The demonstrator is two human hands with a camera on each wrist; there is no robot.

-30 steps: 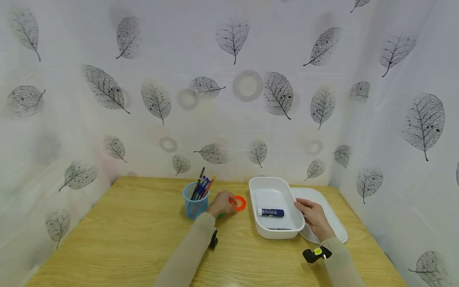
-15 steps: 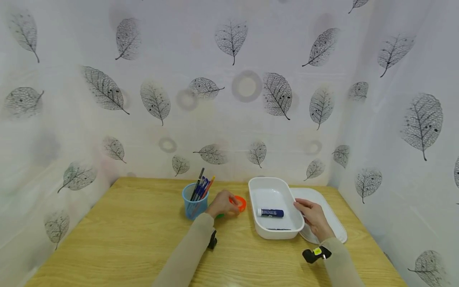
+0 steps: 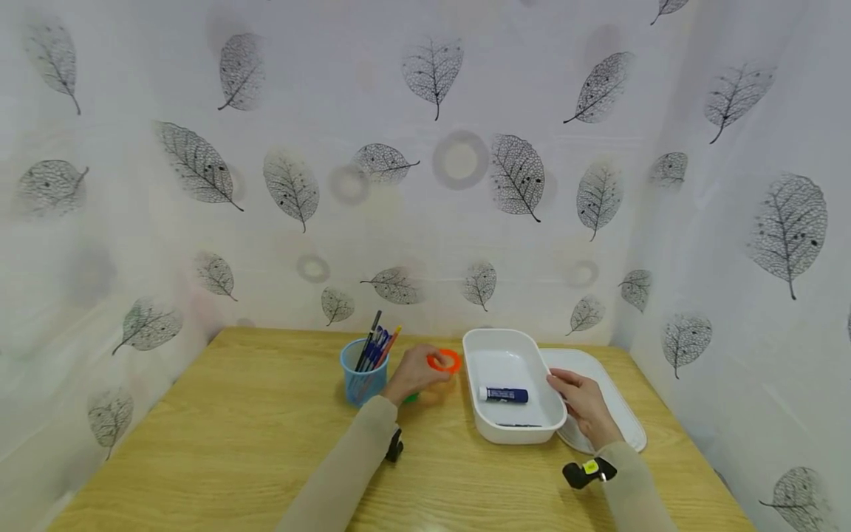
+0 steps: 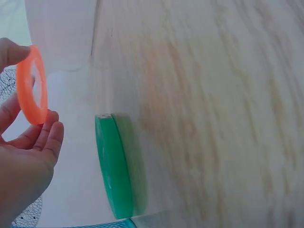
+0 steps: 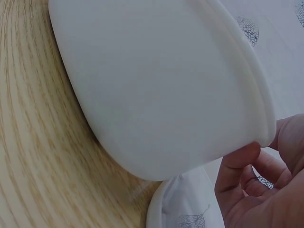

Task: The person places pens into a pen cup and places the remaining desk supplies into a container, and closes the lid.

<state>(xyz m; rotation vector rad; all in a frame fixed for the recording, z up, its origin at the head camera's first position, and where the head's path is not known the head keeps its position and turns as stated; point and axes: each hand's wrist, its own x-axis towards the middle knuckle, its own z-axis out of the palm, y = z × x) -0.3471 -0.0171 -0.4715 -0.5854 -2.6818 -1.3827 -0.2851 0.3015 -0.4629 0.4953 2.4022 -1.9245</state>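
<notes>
My left hand [image 3: 417, 372] pinches an orange roll of tape [image 3: 453, 361] between thumb and fingers, raised off the table just left of the white tub. In the left wrist view the orange tape [image 4: 31, 85] stands on edge in the fingers, and a green roll of tape [image 4: 113, 166] lies on the table beside the hand. My right hand [image 3: 582, 403] grips the right rim of the white plastic tub [image 3: 518, 436]. Inside the tub lie a blue glue stick with a white cap [image 3: 504, 395] and a thin dark item [image 3: 518, 425], too small to tell.
A blue cup [image 3: 364, 384] holding several pens and pencils [image 3: 376, 347] stands left of my left hand. A white lid [image 3: 618, 399] lies partly under the tub's right side on the wooden table [image 3: 219, 436]. A leaf-patterned curtain [image 3: 399, 222] hangs behind.
The left hand has lifted the orange tape up off the table and slightly away, toward the tub. The right hand stays on the tub's rim.
</notes>
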